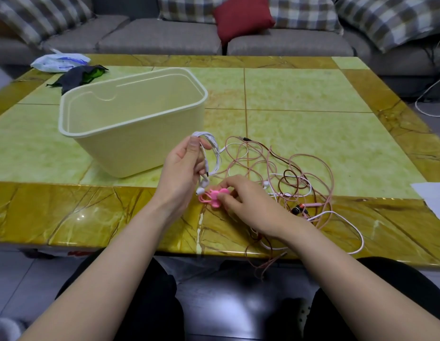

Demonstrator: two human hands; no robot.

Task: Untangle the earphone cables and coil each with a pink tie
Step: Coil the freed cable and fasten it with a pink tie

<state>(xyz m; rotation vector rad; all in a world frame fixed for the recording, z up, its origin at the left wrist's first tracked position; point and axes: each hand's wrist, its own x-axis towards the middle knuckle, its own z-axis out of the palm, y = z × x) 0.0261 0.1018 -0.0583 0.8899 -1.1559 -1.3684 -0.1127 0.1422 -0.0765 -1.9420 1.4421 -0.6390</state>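
Note:
My left hand [183, 166] holds a coiled white earphone cable [214, 148] upright above the table, thumb pressed on the top of the coil; its earbuds [202, 187] hang below the fingers. My right hand [241, 196] pinches a small bunch of pink ties [212, 196] lying on the table's front border. To the right spreads a tangle of pink, white and dark red earphone cables [295, 175], with a jack plug [243, 138] at its far end and dark earbuds [297, 209] near the front. One white cable [349, 226] loops toward the table edge.
A cream plastic bin [130, 134] stands left of the hands. A plastic bag [59, 61] and dark cloth [76, 77] lie at the far left corner. White paper [433, 195] sits at the right edge. A grey sofa [164, 38] with cushions is behind the table.

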